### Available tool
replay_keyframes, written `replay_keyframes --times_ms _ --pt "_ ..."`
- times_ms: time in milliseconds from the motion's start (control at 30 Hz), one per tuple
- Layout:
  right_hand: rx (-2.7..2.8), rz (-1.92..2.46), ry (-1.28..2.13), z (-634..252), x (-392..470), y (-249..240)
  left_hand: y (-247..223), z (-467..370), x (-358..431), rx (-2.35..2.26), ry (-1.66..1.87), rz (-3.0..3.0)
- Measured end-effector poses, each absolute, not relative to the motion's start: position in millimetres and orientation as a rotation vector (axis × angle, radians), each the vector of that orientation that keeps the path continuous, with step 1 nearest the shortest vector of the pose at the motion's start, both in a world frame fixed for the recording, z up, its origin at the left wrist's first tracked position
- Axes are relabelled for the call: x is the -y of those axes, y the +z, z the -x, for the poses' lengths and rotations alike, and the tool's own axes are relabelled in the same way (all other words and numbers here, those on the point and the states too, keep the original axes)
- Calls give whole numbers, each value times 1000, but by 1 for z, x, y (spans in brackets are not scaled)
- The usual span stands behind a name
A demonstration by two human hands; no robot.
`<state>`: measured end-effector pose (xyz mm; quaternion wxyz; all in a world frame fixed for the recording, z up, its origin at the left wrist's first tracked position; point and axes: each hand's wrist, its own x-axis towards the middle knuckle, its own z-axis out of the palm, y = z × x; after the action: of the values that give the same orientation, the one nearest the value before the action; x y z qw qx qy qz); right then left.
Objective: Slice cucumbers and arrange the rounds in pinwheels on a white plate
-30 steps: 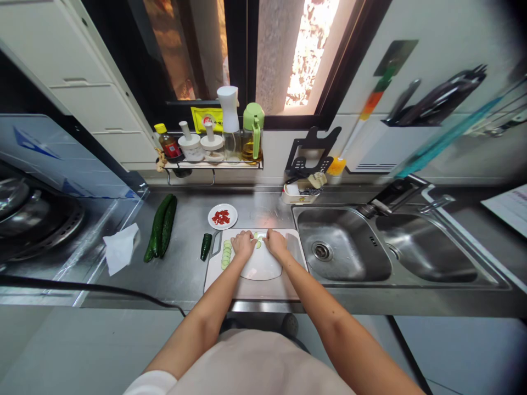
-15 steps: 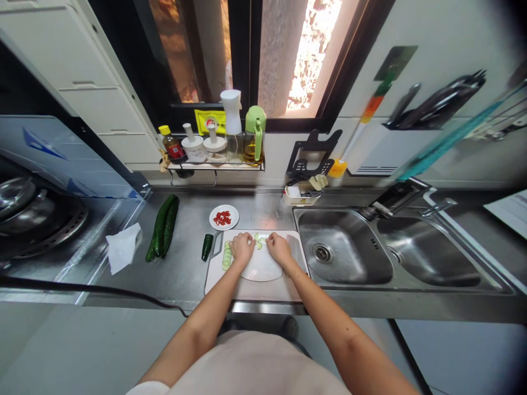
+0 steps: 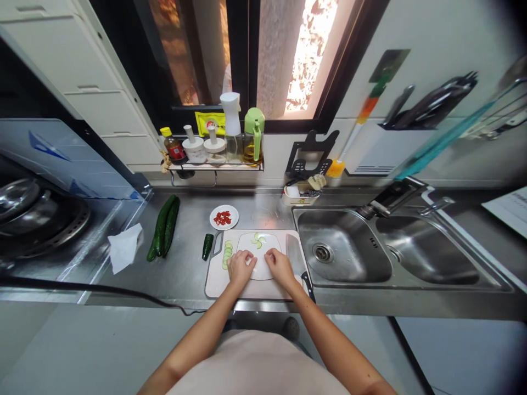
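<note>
A white square plate [image 3: 263,267] rests on the cutting board [image 3: 216,285], with a few thin green slices [image 3: 258,240] laid near its far edge. My left hand [image 3: 242,266] is over the plate's left side, fingers curled with the tips together; whatever they hold is too small to make out. Over the right side is my right hand [image 3: 279,264], its thumb and index finger pinched, contents also unclear. A row of cucumber slices [image 3: 227,254] lies on the board left of my left hand. At the board's right edge is a knife [image 3: 308,284], partly behind my right forearm.
Left of the board lie a cucumber piece [image 3: 207,247], whole cucumbers [image 3: 163,227] and a white cloth or paper [image 3: 124,247]. A small plate of red pieces [image 3: 224,218] stands behind the board. The sink [image 3: 346,247] is right; a condiment rack [image 3: 218,166] hangs behind.
Both hands have drawn back toward my body, away from the green slices, which now show fully on the plate. More of the knife handle is visible beside my right forearm.
</note>
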<state>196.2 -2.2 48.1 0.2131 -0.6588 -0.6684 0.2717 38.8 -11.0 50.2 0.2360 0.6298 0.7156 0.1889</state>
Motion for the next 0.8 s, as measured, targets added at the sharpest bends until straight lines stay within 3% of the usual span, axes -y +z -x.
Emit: replay_keyframes --times_ms 800 --pt "1657 1763 786 -209 39 52 32 39 48 -2279 434 -1442"
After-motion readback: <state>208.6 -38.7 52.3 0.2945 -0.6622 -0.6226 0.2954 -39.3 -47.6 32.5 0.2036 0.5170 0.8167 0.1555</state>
